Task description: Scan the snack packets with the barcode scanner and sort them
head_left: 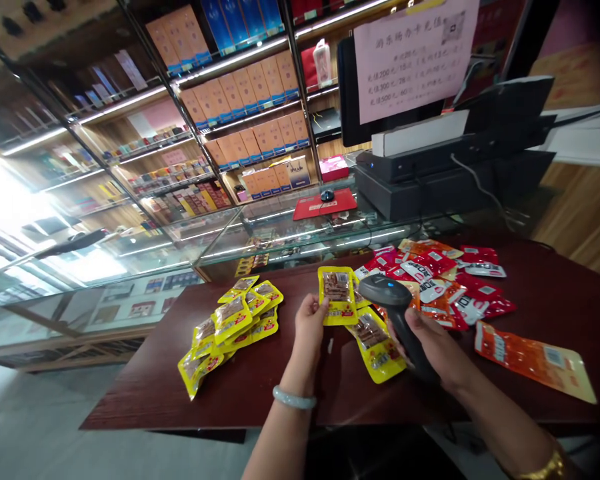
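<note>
My left hand (311,319) pinches the lower left edge of a yellow snack packet (338,288), which has a clear window with brown strips inside and a barcode near its top right. In my right hand (433,340) is a black barcode scanner (387,293), gripped by its handle, with a small blue light on top. Its head points left toward the packet. Below the scanner lies another yellow packet (375,343) on the dark red table (300,393). A heap of yellow packets (235,320) lies to the left. Red and orange packets (440,273) are piled to the right.
A single long orange packet (535,360) lies at the right. Behind the table stand a glass counter (280,230), a mouse (327,195) on a red mat (305,208), and a monitor with a pink paper sign (415,63). Shelves of boxes (240,93) line the back.
</note>
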Motion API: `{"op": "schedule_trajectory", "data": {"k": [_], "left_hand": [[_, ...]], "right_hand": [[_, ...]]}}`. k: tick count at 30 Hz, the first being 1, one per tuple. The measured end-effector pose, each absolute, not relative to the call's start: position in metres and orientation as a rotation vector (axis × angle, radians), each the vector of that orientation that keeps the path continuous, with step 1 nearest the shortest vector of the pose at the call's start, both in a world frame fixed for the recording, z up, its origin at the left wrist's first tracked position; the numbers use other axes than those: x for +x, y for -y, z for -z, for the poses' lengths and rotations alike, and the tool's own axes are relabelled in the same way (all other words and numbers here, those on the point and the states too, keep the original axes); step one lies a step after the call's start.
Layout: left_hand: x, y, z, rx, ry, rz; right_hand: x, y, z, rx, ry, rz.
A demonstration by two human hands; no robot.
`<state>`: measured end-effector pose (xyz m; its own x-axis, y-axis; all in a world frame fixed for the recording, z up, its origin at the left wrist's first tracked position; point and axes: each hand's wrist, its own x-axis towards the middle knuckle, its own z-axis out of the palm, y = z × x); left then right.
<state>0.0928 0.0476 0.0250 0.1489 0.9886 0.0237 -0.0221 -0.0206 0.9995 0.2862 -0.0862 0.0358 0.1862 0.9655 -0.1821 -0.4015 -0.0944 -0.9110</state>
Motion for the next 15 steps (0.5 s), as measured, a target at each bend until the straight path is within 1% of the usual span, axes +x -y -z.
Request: {"op": "schedule_trajectory", "data": {"k": [6,10,13,15], "left_hand": [[0.070,-0.038,-0.027,1.187,-1.112,-1.167],[0.052,-0.036,-0.026,1.135,-1.155,-1.213],[0.026,-0.041,-0.036,1.117,-1.209,-1.356],[0.005,-0.045,-0.048,1.173,-1.348,-1.495]], "right_hand": [[0.264,0.080,-0.046,-1.029,0.792,-1.363],[0.254,0.080,-0.048,-1.069,0.835,-1.369],[0.251,0.080,-0.047,-1.154,0.852,-1.359],[0.250,0.080,-0.046,-1.157,0.889,-1.371]]}}
